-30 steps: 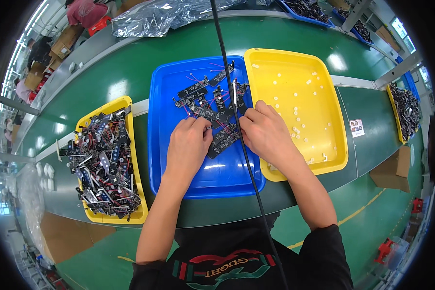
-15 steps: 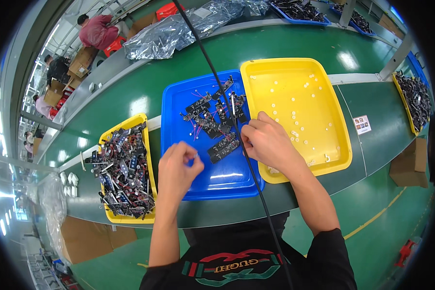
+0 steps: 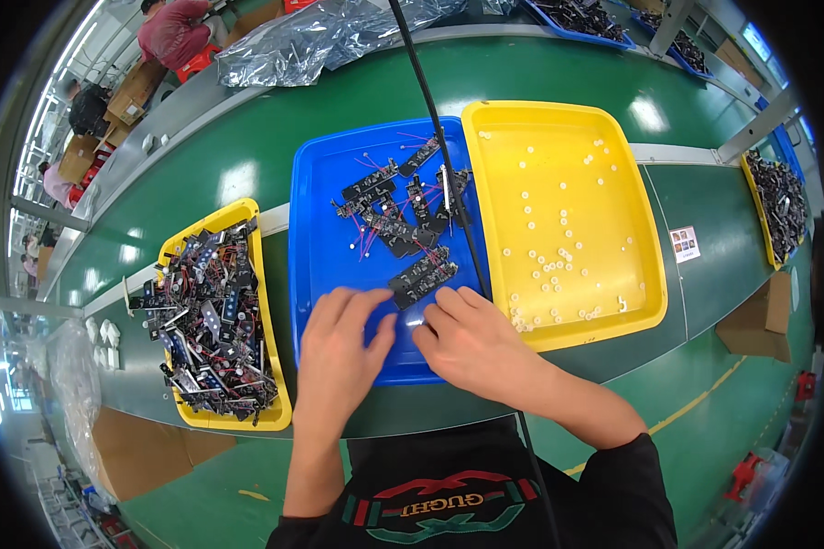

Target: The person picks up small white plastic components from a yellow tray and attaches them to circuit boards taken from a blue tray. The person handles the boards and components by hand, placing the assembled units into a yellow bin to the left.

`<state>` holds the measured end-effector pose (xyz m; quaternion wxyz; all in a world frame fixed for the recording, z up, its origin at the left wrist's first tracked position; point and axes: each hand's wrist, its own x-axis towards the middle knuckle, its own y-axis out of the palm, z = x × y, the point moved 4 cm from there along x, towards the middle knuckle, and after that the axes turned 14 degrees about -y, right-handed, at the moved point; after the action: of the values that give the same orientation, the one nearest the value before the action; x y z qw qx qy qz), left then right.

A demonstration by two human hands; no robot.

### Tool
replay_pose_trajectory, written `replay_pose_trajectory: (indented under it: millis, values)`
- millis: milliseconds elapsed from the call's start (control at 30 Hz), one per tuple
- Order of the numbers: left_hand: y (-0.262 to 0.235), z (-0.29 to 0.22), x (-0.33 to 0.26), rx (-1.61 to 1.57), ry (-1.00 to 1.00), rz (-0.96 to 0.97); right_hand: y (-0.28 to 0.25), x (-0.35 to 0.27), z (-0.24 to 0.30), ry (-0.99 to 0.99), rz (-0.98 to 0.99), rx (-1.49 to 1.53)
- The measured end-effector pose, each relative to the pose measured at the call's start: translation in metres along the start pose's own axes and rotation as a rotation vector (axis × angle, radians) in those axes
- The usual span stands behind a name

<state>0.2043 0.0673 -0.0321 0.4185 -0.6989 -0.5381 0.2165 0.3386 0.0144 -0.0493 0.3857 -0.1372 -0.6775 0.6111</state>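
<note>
A blue tray (image 3: pixel 325 261) lies before me with several black circuit boards (image 3: pixel 375 220) trailing thin pink and red wires. Nearest to my hands is one loose board (image 3: pixel 423 277), flat and tilted in the tray. My left hand (image 3: pixel 343 343) hovers over the tray's near part, thumb and fingers apart, fingertips close to that board's left end and a little blurred. Just right of it, below the board, my right hand (image 3: pixel 471 343) has its fingers curled together; whatever they pinch is hidden. Small white rings (image 3: pixel 551 267) are scattered in the yellow tray (image 3: pixel 604 220) on the right.
At left, a yellow tray (image 3: pixel 279 403) is heaped with wired boards. Another full yellow tray (image 3: pixel 778 206) stands far right. A black cable (image 3: pixel 430 101) hangs across the view. Silvery plastic bags (image 3: pixel 293 55) lie at the back. A cardboard box (image 3: pixel 760 316) stands beyond the bench's right edge.
My right hand has moved down and left from the boards' side toward the tray's near part. My left hand has shifted slightly right, its fingers opening out. The view has shifted slightly.
</note>
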Motion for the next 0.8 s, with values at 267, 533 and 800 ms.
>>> replay_pose_trajectory:
  millis: [267,533,800]
  values:
    - [0.036,-0.013,0.030,0.050,0.206,0.141,-0.006,-0.012,-0.003,0.084,-0.111,0.052]
    - [0.016,0.011,0.028,-0.396,-0.110,0.244,-0.029,-0.020,-0.013,0.231,-0.401,0.338]
    - [0.015,0.027,0.022,-1.461,-0.441,0.530,-0.038,0.011,-0.043,0.297,-0.453,0.593]
